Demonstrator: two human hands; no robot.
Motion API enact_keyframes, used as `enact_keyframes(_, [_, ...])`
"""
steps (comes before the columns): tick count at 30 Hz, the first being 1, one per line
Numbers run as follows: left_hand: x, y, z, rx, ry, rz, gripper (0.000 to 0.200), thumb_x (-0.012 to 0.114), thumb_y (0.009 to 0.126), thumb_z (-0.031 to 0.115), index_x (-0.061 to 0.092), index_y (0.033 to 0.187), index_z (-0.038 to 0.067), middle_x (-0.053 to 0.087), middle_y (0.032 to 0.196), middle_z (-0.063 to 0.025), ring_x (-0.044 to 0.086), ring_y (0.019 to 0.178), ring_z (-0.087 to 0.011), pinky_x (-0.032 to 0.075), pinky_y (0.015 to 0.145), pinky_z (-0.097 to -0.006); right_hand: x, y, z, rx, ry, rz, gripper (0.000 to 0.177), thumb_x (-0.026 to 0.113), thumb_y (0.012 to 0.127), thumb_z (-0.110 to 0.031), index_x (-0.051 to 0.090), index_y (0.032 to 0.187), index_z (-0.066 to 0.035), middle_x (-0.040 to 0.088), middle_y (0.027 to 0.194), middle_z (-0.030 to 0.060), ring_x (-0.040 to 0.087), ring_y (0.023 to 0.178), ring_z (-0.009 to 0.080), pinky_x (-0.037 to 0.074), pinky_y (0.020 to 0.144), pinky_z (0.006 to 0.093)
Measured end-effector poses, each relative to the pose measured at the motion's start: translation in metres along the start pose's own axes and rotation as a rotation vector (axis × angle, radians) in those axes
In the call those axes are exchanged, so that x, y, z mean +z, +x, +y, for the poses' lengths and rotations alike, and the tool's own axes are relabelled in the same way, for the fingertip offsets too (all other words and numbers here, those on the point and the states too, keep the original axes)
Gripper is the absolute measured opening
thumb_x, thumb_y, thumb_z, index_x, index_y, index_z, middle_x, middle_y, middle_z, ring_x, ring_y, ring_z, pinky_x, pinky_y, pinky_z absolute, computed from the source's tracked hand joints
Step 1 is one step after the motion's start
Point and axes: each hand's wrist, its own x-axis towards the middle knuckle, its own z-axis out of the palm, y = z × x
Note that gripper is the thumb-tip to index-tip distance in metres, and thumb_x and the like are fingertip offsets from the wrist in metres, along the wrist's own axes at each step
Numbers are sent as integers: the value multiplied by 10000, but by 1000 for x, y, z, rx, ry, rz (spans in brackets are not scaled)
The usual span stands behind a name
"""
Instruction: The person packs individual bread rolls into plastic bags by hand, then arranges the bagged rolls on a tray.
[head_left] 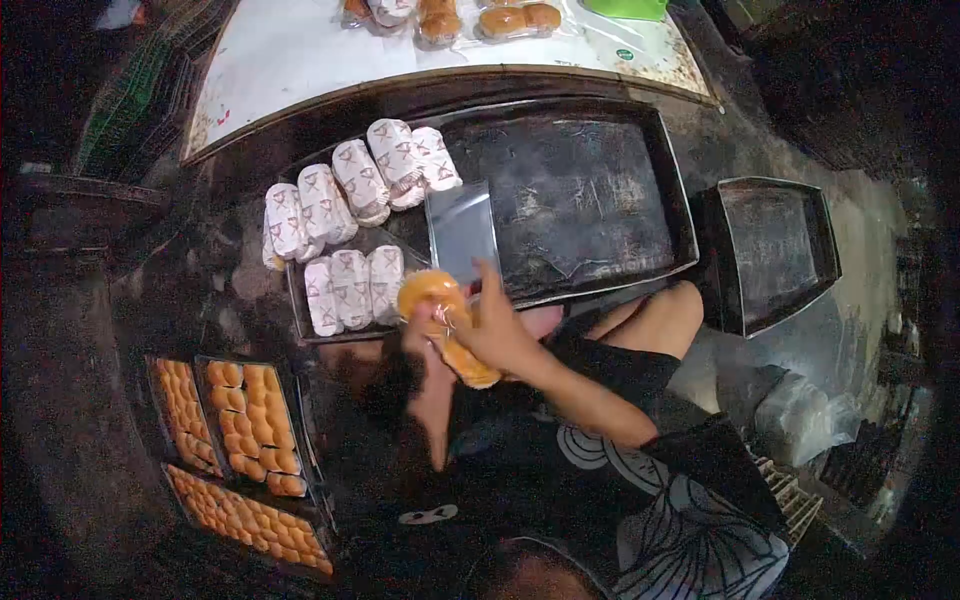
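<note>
My left hand (422, 338) and my right hand (503, 330) meet in front of me, both closed on a row of golden buns (432, 292) that runs down to the lower right. A clear plastic bag (462, 230) stands up just above the buns, over the big dark baking tray (590, 190). Whether the buns sit partly inside the bag I cannot tell. Wrapped bun packs in white printed bags (352, 185) lie in two rows on the tray's left part, the nearer row (352, 287) right beside my left hand.
Dark trays of unwrapped golden buns (250, 425) lie at the lower left. An empty dark tray (775, 245) sits to the right. A white table (300, 50) at the top carries bagged buns (440, 22). My bare knee (660, 315) is by the big tray's edge.
</note>
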Motion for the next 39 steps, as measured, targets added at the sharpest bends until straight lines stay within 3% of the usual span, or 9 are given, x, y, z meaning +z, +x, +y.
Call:
enact_keyframes(2, [-24, 16, 33, -336, -92, -337, 418, 476, 818, 299, 423, 1127, 23, 516, 1034, -129, 507, 950, -267, 420, 848, -404, 26, -17, 30, -432, 30, 100, 762, 619, 740, -244, 129, 1259, 25, 479, 1025, 289, 537, 879, 394, 441, 764, 402])
enact_keyframes(3, [-13, 4, 32, -265, -258, -326, 435, 494, 809, 311, 424, 1135, 32, 507, 1059, -119, 509, 943, -261, 394, 879, -395, 22, -33, 9, -102, 537, -136, 669, 596, 754, -175, 190, 1248, 23, 467, 1045, 276, 499, 963, 383, 404, 834, 388])
enact_keyframes(7, [11, -14, -16, 66, 31, 72, 450, 462, 826, 343, 416, 1151, 35, 495, 1077, -108, 503, 949, -252, 398, 866, -385, 46, 9, 8, -378, 144, 345, 580, 587, 754, -130, 291, 1226, 32, 452, 1103, 243, 468, 1014, 376, 378, 876, 386])
enact_keyframes(10, [18, -16, 11, -92, -36, -57, 452, 478, 825, 338, 411, 1162, 43, 489, 1079, -90, 493, 970, -215, 400, 849, -366, 31, -11, 4, -514, -14, 154, 581, 577, 755, -106, 279, 1237, 22, 407, 1162, 247, 429, 1081, 328, 367, 885, 362])
enact_keyframes(15, [2, 3, -9, -350, 347, -218, 480, 542, 796, 348, 440, 1139, 29, 508, 1015, -78, 489, 962, -184, 417, 783, -359, -49, 90, -13, -402, -223, 370, 280, 565, 753, -163, 577, 979, 2, 605, 645, 131, 610, 615, 256, 479, 629, 342])
enact_keyframes(20, [-31, 146, -36, 338, 1381, 42, 502, 638, 711, 289, 463, 1091, 12, 510, 1039, -147, 502, 958, -252, 420, 771, -389, -85, 138, -95, -890, -122, 613, 477, 592, 747, -114, 413, 1174, 1, 445, 1158, 226, 449, 1061, 322, 347, 903, 344])
enact_keyframes(28, [-5, 177, -67, 405, 1724, 112, 207, 549, 685, 132, 565, 851, 9, 517, 976, -184, 445, 961, -330, 357, 811, -456, 9, 144, 172, -208, -898, 438, 638, 510, 787, -416, 340, 1208, 32, 363, 1196, 290, 345, 1103, 443, 275, 925, 482])
enact_keyframes(35, [-27, 146, -49, 876, 1431, 250, 201, 491, 777, 77, 540, 935, -38, 588, 777, -175, 560, 693, -312, 438, 642, -376, -27, 150, 28, -332, -318, 116, 344, 558, 765, -268, 555, 994, -11, 583, 815, 227, 579, 714, 330, 451, 602, 387])
enact_keyframes(39, [-107, 57, 47, 295, 414, 371, 216, 570, 803, 174, 571, 827, -40, 575, 786, -42, 540, 748, -146, 419, 671, -280, 108, 204, -118, -782, -545, 33, 478, 630, 690, -219, 499, 1083, 20, 541, 1003, 241, 572, 828, 328, 450, 731, 362])
